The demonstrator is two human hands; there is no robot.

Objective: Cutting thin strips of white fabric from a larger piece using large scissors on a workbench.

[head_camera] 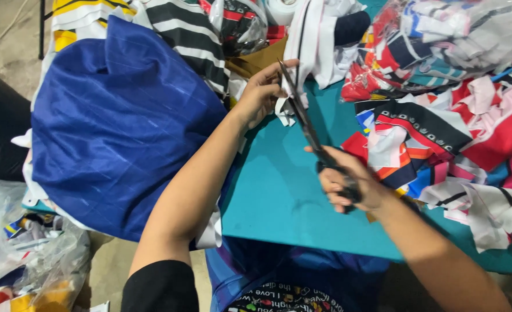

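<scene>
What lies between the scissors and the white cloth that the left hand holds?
Nothing visible. The scissors, held by the right hand, already reach the white cloth at the left hand, over the teal table.

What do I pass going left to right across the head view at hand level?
Large blue fabric bundle → left hand pinching a white cloth strip → long black scissors → right hand gripping the scissor handles → heap of multicoloured fabric scraps on the teal table.
</scene>
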